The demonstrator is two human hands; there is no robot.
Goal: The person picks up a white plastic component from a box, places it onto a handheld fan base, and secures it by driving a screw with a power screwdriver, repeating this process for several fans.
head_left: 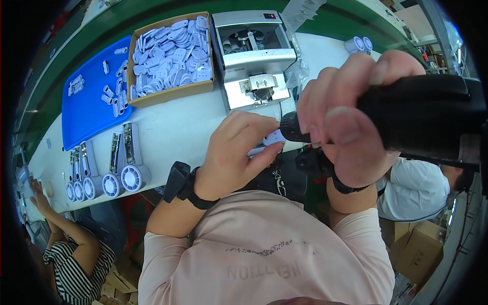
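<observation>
My right hand (pixel 351 122) is wrapped round a thick black power screwdriver (pixel 417 114), which lies across the right of the view, its ribbed nose (pixel 294 128) pointing left. Close to that nose, my left hand (pixel 239 150) has its thumb and forefinger closed on a white plastic part (pixel 273 138). The fingers and the screwdriver cover much of this part, so its whole shape is hidden. The bit's tip cannot be made out. Beyond my hands stands a silver screw feeder (pixel 254 58) with an open window on top.
A cardboard box (pixel 170 96) holds many white plastic covers. Left of it, a blue tray (pixel 84 117) carries small white parts. Several white fan bodies (pixel 131 175) with bare circuit boards line the near left edge. Co-workers sit at both sides; white round parts (pixel 356 44) stand far right.
</observation>
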